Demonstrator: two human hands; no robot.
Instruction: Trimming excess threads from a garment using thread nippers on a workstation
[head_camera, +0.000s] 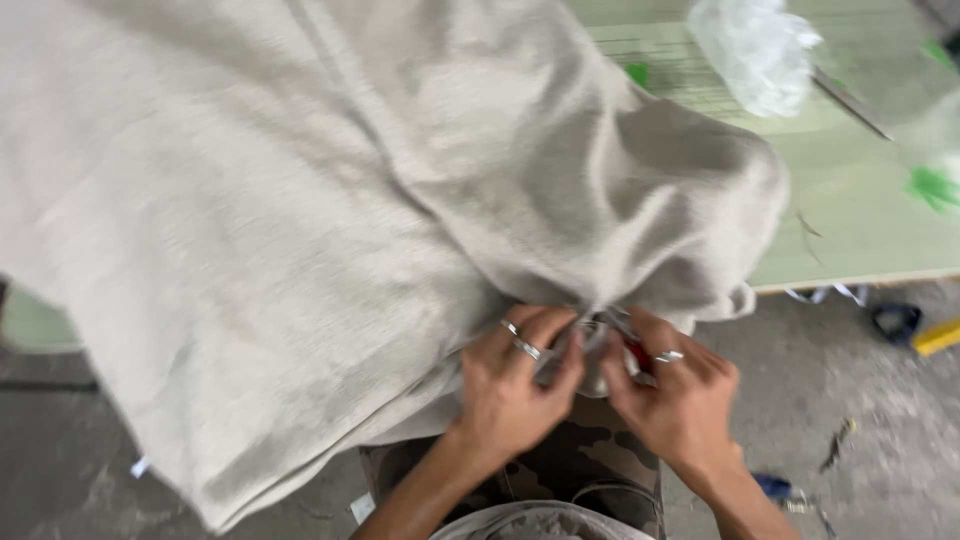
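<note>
Big beige cloth (300, 200) is draping over most of the green table (860, 200), its edge hanging off toward the person's lap. Crumpled clear plastic (755, 50) is lying on the table at the far right, apart from the cloth. Left hand (515, 385) & right hand (675, 395) are meeting at the cloth's near edge, fingers curled & pressed together, pinching a bunched bit of hem. Something small w/ a red handle (638, 355), prob. a snipper, is sitting in the right hand; can't tell exactly. Risk, as I judge it: fingertips are sitting close to the blade, so a slip could nick skin or cut fabric; the hanging cloth's weight could drag the hem out of the pinch.
</note>
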